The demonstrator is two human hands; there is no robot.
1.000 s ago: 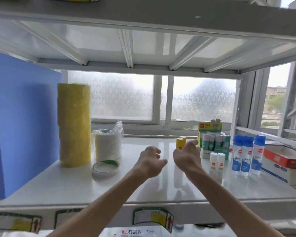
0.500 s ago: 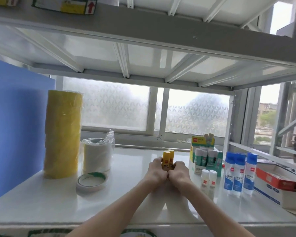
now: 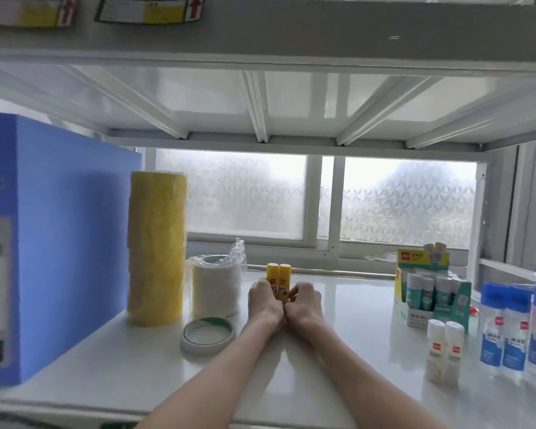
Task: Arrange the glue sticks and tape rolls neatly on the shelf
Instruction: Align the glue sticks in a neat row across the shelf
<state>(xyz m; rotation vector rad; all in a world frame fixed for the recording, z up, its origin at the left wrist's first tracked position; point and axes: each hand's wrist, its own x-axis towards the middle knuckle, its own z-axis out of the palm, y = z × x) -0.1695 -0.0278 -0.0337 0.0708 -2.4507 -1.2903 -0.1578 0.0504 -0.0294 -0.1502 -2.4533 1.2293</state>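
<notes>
Two yellow glue sticks (image 3: 278, 280) stand upright side by side in the middle of the white shelf (image 3: 338, 342). My left hand (image 3: 264, 301) and my right hand (image 3: 304, 305) press against them from either side, knuckles touching below. To the left stand a tall stack of yellow tape rolls (image 3: 157, 246), a wrapped stack of white tape rolls (image 3: 215, 286) and one flat green-edged tape roll (image 3: 207, 334). On the right are a green display box of glue sticks (image 3: 430, 295), two small white glue sticks (image 3: 444, 339) and three blue-capped glue bottles (image 3: 517, 326).
A big blue file box (image 3: 50, 243) fills the shelf's left end. The upper shelf (image 3: 266, 35) hangs low overhead, with labels on its front rail. A frosted window (image 3: 322, 196) closes off the back. Bare shelf surface lies between my arms and the right-hand group.
My hands went from hovering apart to closing around the two yellow glue sticks. The view has tilted up and moved nearer, and the sticks now stand closer to the white tape stack.
</notes>
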